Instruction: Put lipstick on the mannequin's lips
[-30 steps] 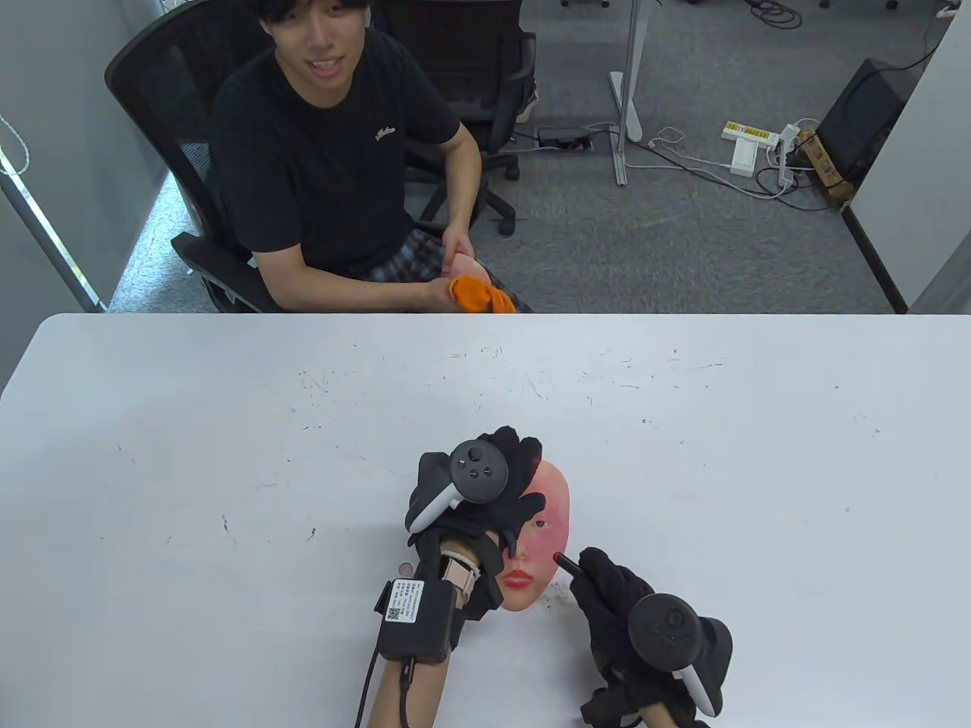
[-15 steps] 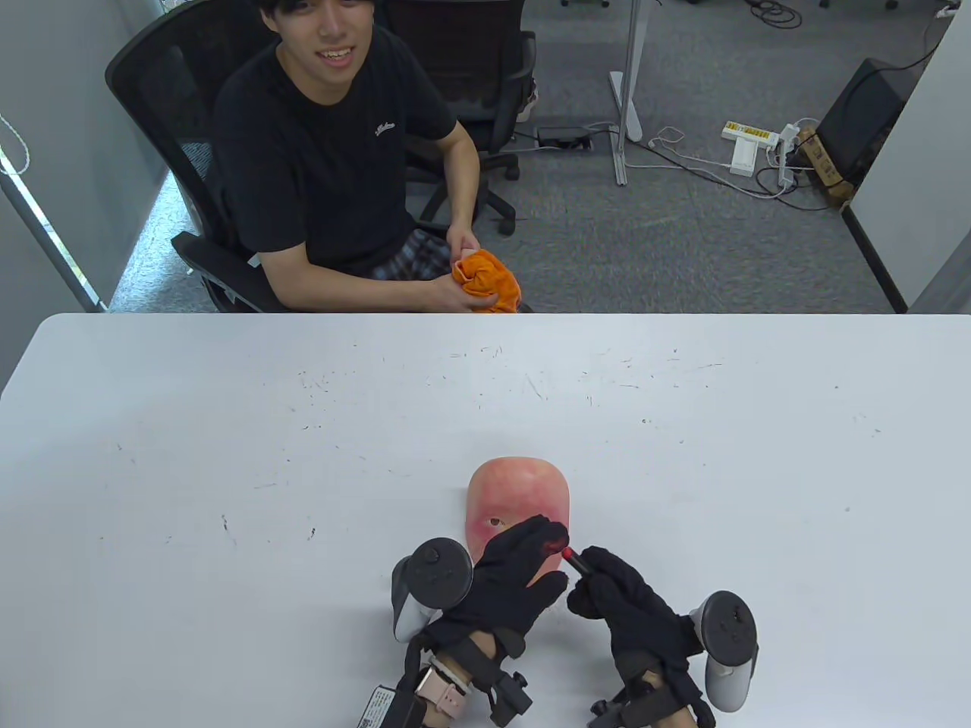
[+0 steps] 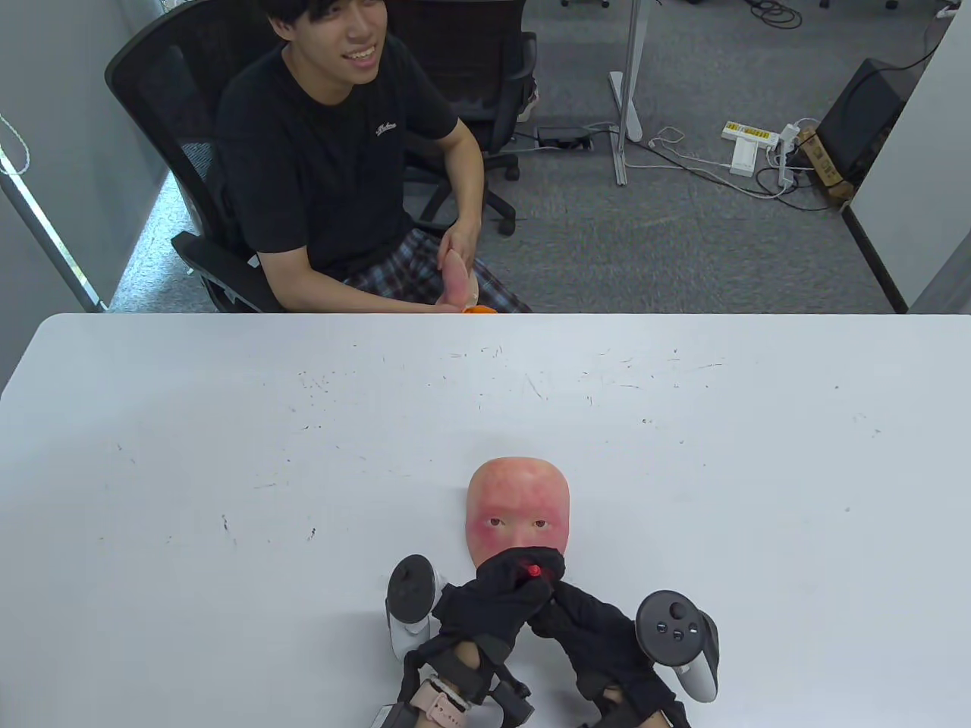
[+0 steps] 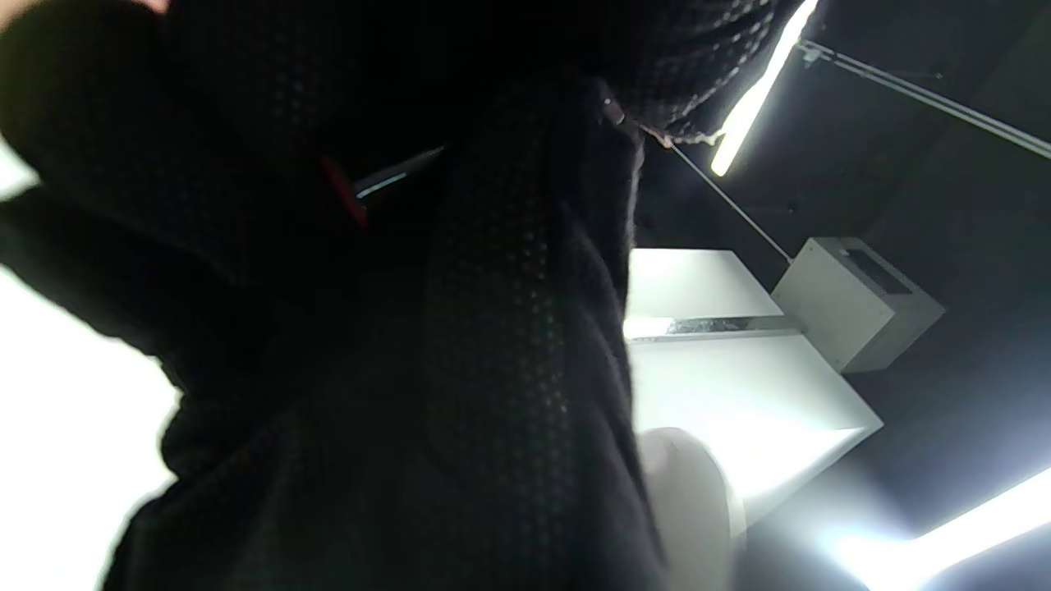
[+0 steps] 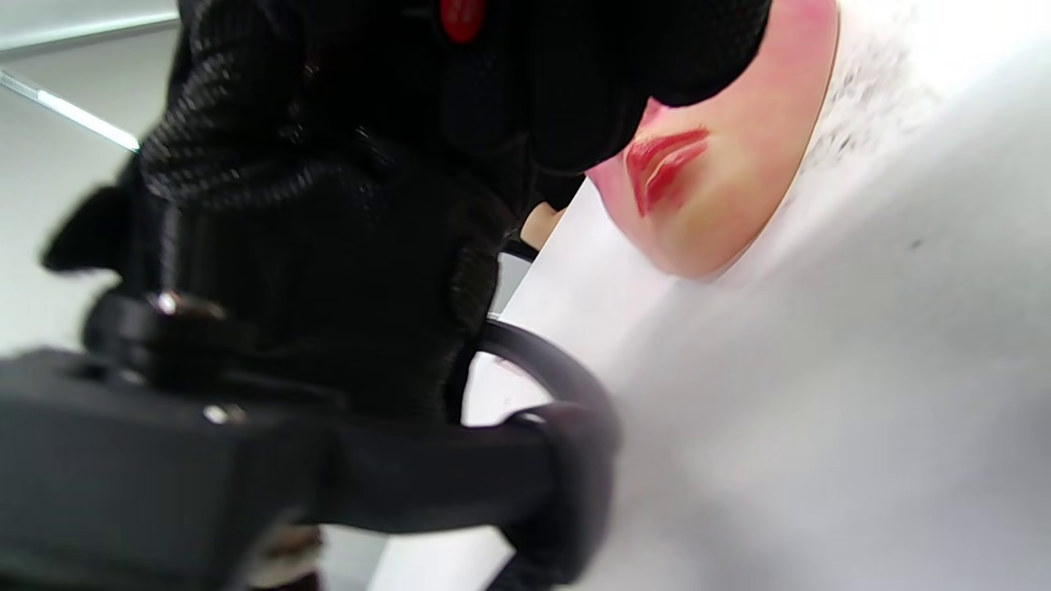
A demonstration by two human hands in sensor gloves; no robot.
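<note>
The mannequin face (image 3: 518, 504) lies face up on the white table (image 3: 227, 455), near its front edge, with red lips that show in the right wrist view (image 5: 663, 164). Both gloved hands meet over its mouth and chin and hide them in the table view. My right hand (image 3: 560, 600) grips the lipstick (image 3: 534, 570), whose red tip points up. My left hand (image 3: 514, 580) curls its fingers around the lipstick's upper end. The red tip also shows in the right wrist view (image 5: 461, 16) and in the left wrist view (image 4: 343, 190).
A person in a black shirt (image 3: 334, 152) sits across the table and holds a second mannequin face (image 3: 457, 277) and an orange cloth (image 3: 478, 308) at the far edge. The table's left and right sides stretch wide around the hands.
My left hand came off the mannequin's forehead, drew back to the lipstick and closed around its top. My right hand shifted left with the lipstick, over the mouth.
</note>
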